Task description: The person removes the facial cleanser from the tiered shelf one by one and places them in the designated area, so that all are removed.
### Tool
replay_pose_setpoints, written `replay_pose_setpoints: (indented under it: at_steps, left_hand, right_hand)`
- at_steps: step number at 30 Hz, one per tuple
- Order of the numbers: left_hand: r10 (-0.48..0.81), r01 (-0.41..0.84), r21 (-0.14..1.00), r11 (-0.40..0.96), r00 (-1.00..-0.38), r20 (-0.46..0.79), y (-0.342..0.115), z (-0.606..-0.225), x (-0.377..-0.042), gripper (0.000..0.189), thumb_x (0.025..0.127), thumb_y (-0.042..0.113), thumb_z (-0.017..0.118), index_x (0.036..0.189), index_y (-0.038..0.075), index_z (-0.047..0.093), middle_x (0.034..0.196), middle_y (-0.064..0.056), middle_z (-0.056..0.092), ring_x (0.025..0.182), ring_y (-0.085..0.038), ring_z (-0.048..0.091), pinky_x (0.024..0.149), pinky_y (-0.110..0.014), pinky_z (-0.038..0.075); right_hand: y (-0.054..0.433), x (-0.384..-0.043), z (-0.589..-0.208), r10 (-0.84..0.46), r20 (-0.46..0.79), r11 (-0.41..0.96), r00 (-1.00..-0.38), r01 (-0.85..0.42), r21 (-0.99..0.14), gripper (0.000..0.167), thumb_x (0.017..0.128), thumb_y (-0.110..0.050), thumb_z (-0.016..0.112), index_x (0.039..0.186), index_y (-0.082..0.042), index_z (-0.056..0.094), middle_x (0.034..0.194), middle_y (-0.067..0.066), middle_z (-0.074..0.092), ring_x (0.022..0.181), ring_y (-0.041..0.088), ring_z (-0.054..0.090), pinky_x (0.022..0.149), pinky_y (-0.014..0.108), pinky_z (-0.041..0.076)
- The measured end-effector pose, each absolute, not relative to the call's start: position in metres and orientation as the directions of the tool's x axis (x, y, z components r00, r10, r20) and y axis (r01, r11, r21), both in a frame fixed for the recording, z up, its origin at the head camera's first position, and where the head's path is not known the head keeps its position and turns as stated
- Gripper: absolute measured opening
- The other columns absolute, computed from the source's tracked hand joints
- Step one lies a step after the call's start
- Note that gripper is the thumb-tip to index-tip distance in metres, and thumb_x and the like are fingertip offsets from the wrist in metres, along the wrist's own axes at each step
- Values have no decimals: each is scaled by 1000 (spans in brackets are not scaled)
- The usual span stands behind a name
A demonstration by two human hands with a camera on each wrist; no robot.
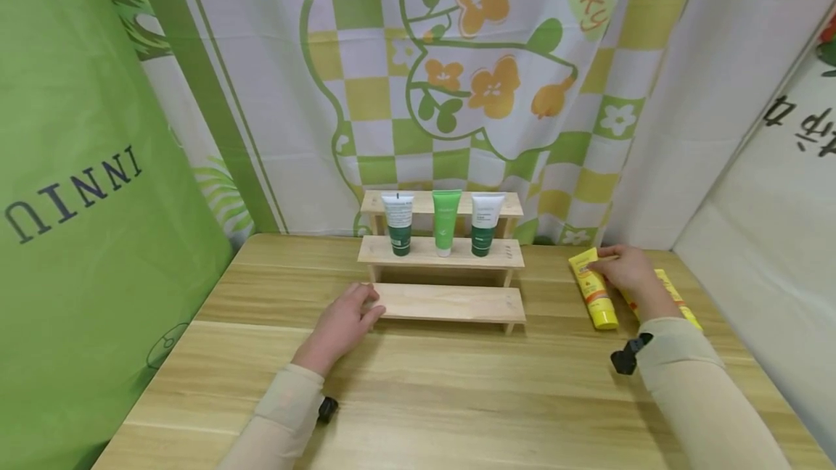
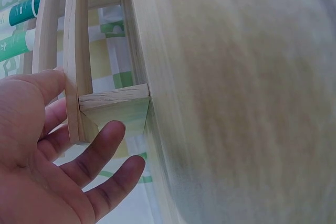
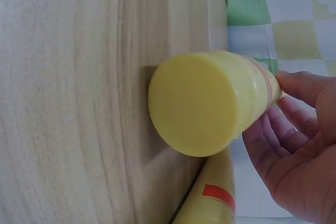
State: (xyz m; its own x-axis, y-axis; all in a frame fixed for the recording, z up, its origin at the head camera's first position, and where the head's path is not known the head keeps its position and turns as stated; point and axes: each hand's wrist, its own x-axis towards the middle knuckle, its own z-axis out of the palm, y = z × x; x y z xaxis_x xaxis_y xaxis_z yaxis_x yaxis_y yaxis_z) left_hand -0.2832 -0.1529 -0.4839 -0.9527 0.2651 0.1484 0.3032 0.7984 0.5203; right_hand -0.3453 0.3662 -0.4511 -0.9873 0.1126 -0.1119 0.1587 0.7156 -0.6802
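Note:
My right hand (image 1: 630,274) pinches a yellow squeeze tube (image 1: 596,292) by its flat end, thumb on one face and fingers on the other. In the right wrist view the tube's round yellow cap (image 3: 191,106) faces the camera, close over the table. Another yellow tube (image 1: 679,299) lies partly hidden behind that hand. My left hand (image 1: 342,325) holds the left end of the bottom step of a three-step wooden stand (image 1: 451,303). In the left wrist view its thumb and some fingers (image 2: 107,140) lie around the step's end, beside a short leg.
On the middle step stand a white-and-dark-green tube (image 1: 399,227), a bright green tube (image 1: 445,220) and another white-and-dark-green tube (image 1: 485,227). The wooden table (image 1: 444,397) ends at a patterned curtain (image 1: 366,42) behind, with a green cloth (image 1: 78,93) at left.

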Motion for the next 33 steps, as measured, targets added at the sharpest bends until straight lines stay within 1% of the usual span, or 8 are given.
replay_pose_setpoints:
  at_steps: [6,9,12,14,20,24,29,33]
  left_hand:
    - [269,309,515,800,-951,152,-152,-484,-283,33,98,37,61,118,10,63,113,-1,58,102,-23,62,88,-42,50]
    - [273,313,514,799,-950,154,-152,-484,-283,33,98,37,60,117,10,63,112,-1,58,100,-22,62,87,-42,51]
    - [275,311,518,797,-950,147,-153,-485,-283,34,99,38,59,118,10,63,112,0,58,100,-22,63,87,-41,51]
    - [275,312,522,794,-950,149,-153,-486,-284,34,99,37,60,118,10,62,113,-1,58,100,-22,63,87,-42,51]
    - [271,312,518,797,-950,155,-153,-486,-284,33,99,36,60,118,10,63,113,-1,58,100,-22,63,87,-42,51]
    - [273,310,509,803,-951,148,-154,-487,-284,34,99,38,59,118,10,62,113,-1,58,101,-22,62,88,-41,51]
    - [277,312,509,802,-950,146,-154,-485,-283,34,99,38,59,118,10,62,112,-1,58,102,-23,63,87,-42,51]
    - [276,307,508,805,-951,139,-154,-485,-283,35,99,38,58,119,10,62,111,0,58,101,-22,63,86,-41,51]
  right_hand:
    - [370,-346,-455,129,-91,749,-987,157,-644,59,93,-29,62,135,10,48,128,37,47,108,42,49,90,47,43]
    - [372,-346,-456,153,-80,752,-985,168,-637,52,93,-25,59,131,10,51,118,33,53,101,40,53,83,46,47]
    - [374,-346,-455,178,-78,729,-981,185,-659,46,93,-19,56,128,11,52,100,24,61,84,30,59,68,36,49]
    - [373,-346,-453,186,-87,691,-979,193,-697,45,93,-16,55,128,12,51,92,19,62,75,24,60,63,33,50]
    - [371,-342,-452,171,-91,603,-981,177,-778,45,95,-13,56,129,16,47,103,26,61,80,23,63,67,34,56]
    - [370,-337,-453,171,-90,588,-981,175,-790,45,96,-14,56,130,15,47,108,26,59,82,21,63,68,33,56]
    - [367,-332,-449,160,-56,535,-986,134,-834,46,99,-16,55,132,14,46,116,27,58,86,17,63,74,33,57]
    - [361,-328,-441,159,-21,496,-987,98,-863,47,101,-21,53,133,12,45,114,22,59,85,11,62,77,32,56]
